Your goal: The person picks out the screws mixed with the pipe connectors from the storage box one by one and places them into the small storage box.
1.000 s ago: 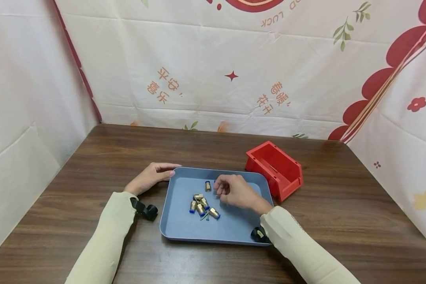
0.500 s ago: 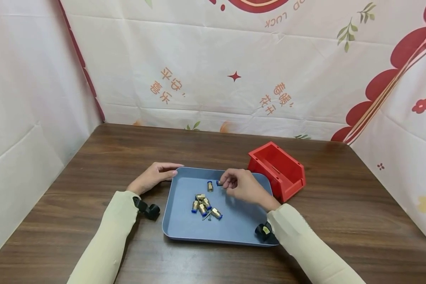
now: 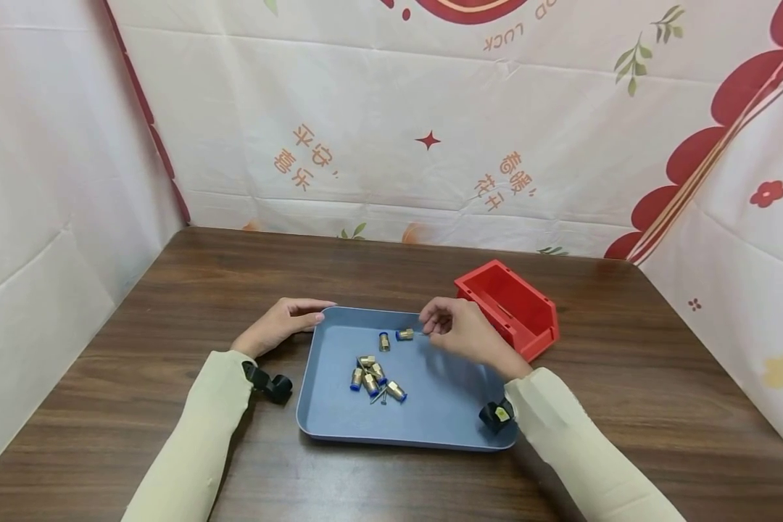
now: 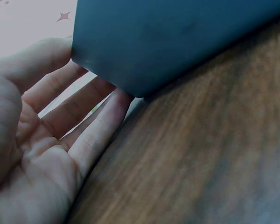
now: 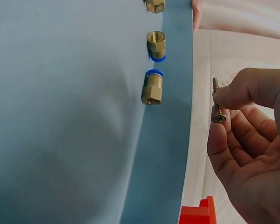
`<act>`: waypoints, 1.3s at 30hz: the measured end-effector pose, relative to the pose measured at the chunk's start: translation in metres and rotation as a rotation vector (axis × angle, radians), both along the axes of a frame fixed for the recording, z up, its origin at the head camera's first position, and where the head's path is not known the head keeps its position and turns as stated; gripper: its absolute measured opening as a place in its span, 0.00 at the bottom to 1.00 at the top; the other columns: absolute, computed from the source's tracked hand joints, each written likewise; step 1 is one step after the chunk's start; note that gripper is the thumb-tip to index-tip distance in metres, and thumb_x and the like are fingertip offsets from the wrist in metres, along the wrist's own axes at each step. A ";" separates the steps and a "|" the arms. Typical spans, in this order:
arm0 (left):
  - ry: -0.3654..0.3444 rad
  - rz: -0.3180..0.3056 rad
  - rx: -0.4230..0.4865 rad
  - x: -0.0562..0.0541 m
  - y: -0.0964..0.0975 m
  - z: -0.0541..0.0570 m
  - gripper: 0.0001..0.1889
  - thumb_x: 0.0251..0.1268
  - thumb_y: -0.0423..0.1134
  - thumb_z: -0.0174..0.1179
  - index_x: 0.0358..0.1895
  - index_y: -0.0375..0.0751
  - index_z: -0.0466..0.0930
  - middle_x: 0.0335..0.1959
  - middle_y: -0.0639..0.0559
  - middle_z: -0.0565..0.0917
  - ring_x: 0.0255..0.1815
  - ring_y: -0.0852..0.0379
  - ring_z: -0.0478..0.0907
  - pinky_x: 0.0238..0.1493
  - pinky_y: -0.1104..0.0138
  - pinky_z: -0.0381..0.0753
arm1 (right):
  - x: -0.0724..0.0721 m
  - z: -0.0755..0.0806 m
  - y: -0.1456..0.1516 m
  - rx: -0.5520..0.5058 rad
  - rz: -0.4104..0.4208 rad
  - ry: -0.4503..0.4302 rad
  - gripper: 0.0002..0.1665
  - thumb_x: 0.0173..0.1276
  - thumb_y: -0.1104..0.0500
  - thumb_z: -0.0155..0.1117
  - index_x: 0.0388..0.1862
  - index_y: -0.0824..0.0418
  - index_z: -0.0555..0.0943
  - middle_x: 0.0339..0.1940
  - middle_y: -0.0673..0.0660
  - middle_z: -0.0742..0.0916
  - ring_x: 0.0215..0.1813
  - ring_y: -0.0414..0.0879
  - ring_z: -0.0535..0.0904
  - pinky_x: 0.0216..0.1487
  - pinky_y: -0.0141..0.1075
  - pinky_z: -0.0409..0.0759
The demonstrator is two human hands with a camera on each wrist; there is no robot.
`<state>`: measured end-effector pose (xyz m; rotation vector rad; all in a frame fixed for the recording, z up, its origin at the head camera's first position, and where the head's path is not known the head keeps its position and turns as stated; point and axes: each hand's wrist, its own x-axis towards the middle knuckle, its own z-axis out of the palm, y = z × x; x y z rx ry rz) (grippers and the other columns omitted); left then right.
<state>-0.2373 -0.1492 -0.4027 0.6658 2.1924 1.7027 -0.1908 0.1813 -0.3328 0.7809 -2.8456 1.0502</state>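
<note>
My right hand (image 3: 465, 330) pinches a screw (image 5: 218, 108) between thumb and fingertips, above the tray's back right part. Its cross-slotted head and threaded shank show in the right wrist view. My left hand (image 3: 275, 326) touches the back left corner of the blue-grey tray (image 3: 339, 422), its fingers fairly straight in the left wrist view. A brass fitting (image 3: 404, 335) with a blue collar lies just left of the screw. Another brass fitting (image 3: 384, 341) lies beside it. Several more such fittings (image 3: 370, 384) are bunched mid-tray, with loose screws (image 3: 378, 396) among them.
A red plastic bin (image 3: 528, 312) stands at the tray's back right corner, with a small slender item (image 3: 504, 310) inside. The tray's low raised rim surrounds the parts. Under everything is a brown wooden table (image 3: 104, 377); a printed cloth (image 3: 365, 109) hangs behind.
My right hand has moved right and slightly back with the screw, toward the red bin. The brass fitting it was hiding now shows. My left hand stays at the tray corner.
</note>
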 end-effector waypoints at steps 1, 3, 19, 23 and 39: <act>-0.001 0.001 0.001 0.000 0.000 -0.001 0.22 0.70 0.41 0.56 0.63 0.36 0.73 0.61 0.38 0.76 0.60 0.48 0.76 0.54 0.66 0.80 | 0.000 0.001 0.001 0.002 -0.003 0.005 0.15 0.50 0.71 0.70 0.39 0.66 0.81 0.31 0.54 0.85 0.31 0.42 0.78 0.37 0.28 0.80; -0.001 0.001 0.000 0.000 0.000 -0.001 0.22 0.70 0.42 0.56 0.63 0.36 0.74 0.61 0.38 0.76 0.60 0.48 0.76 0.54 0.66 0.80 | -0.001 0.002 0.003 0.004 -0.010 0.012 0.15 0.50 0.71 0.70 0.39 0.66 0.81 0.31 0.54 0.85 0.31 0.42 0.78 0.37 0.29 0.81; 0.001 0.001 -0.007 -0.001 -0.002 -0.003 0.21 0.70 0.41 0.56 0.62 0.36 0.74 0.61 0.38 0.77 0.59 0.47 0.77 0.53 0.66 0.81 | -0.007 0.025 0.029 -0.055 -0.101 -0.011 0.14 0.56 0.72 0.66 0.42 0.67 0.81 0.35 0.60 0.87 0.35 0.47 0.82 0.38 0.24 0.80; 0.006 0.006 -0.002 -0.001 -0.003 -0.003 0.22 0.69 0.41 0.56 0.62 0.35 0.74 0.60 0.38 0.77 0.58 0.48 0.77 0.52 0.66 0.81 | -0.009 0.028 0.033 -0.064 -0.116 -0.026 0.14 0.57 0.72 0.66 0.43 0.68 0.81 0.36 0.61 0.87 0.36 0.48 0.81 0.38 0.24 0.79; 0.001 0.004 -0.013 0.000 0.000 0.001 0.23 0.69 0.43 0.56 0.63 0.36 0.73 0.61 0.38 0.76 0.60 0.45 0.76 0.55 0.62 0.80 | -0.015 0.038 0.064 0.013 -0.239 0.007 0.12 0.60 0.69 0.63 0.43 0.67 0.80 0.37 0.61 0.87 0.38 0.49 0.80 0.37 0.24 0.78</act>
